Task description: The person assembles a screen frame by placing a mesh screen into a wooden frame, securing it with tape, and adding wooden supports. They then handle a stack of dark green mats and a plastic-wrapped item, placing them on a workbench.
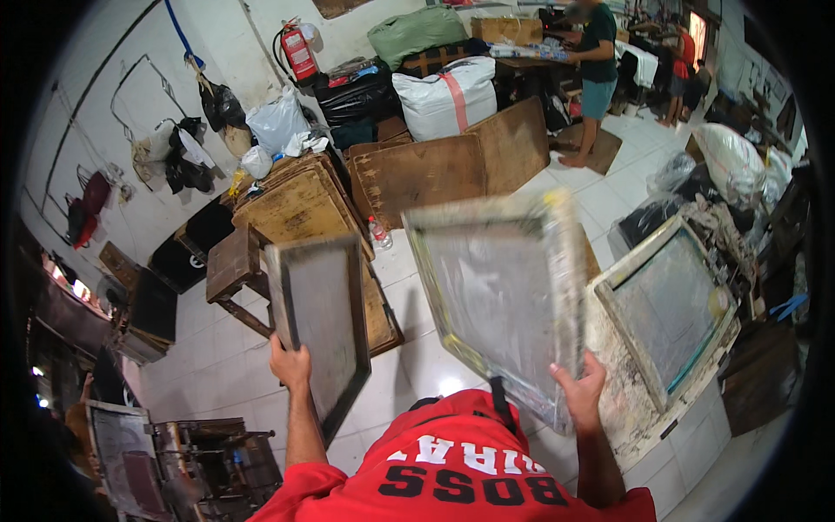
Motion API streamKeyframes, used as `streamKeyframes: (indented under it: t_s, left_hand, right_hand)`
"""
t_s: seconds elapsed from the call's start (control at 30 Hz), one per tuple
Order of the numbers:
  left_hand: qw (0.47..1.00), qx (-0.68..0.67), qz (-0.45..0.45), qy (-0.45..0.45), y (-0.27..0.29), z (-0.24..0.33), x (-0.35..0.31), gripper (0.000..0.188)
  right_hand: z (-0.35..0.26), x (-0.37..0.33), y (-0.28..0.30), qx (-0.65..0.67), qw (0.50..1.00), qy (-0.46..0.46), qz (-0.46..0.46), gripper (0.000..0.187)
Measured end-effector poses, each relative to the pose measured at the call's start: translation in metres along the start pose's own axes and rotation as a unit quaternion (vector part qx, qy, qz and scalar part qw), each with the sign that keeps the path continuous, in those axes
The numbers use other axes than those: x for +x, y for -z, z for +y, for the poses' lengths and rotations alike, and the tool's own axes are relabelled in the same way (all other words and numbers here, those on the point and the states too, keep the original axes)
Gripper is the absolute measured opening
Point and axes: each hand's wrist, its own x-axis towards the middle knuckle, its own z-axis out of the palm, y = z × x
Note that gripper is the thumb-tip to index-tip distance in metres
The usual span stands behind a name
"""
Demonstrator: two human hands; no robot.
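My left hand (290, 364) grips the edge of a dark-bordered screen printing frame (326, 313) with grey mesh, held upright at my left. On the other side, my right hand (581, 387) is closed round the near edge of a larger screen printing frame (496, 287), its pale border stained with yellow. That frame is tilted, and its right edge is blurred. The two frames are apart. A third screen frame (670, 304) with a worn whitish border leans over a stained pale board (622, 391) to the right, not held by me.
A wooden stool (237, 267) and stacked brown boards (296, 209) stand ahead on the left, with a plastic bottle (379, 233) beside them. White sacks (445, 97) and a fire extinguisher (298, 54) are at the back wall. A person (597, 78) stands at a far table.
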Motion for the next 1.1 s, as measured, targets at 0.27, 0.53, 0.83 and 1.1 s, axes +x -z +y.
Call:
streamKeyframes:
  t_s: [0.27,0.53,0.83,1.1]
  left_hand:
    - [0.962,0.130,-0.210,0.116,-0.032,-0.140,-0.088,0.042]
    - [0.874,0.186,-0.396,0.213,-0.048,-0.196,-0.131,0.052]
    - [0.826,0.103,-0.430,0.348,-0.119,-0.236,-0.188,0.037]
    - [0.843,0.141,-0.410,0.318,-0.169,-0.149,-0.180,0.038]
  right_hand:
    - [-0.101,0.121,-0.074,0.303,0.931,0.160,0.129,0.047]
    - [-0.092,0.243,-0.164,0.332,0.923,0.040,0.188,0.047]
    - [-0.036,0.359,-0.228,0.470,0.856,-0.211,0.034,0.038]
    - [-0.009,0.480,-0.263,0.481,0.843,-0.220,-0.096,0.034]
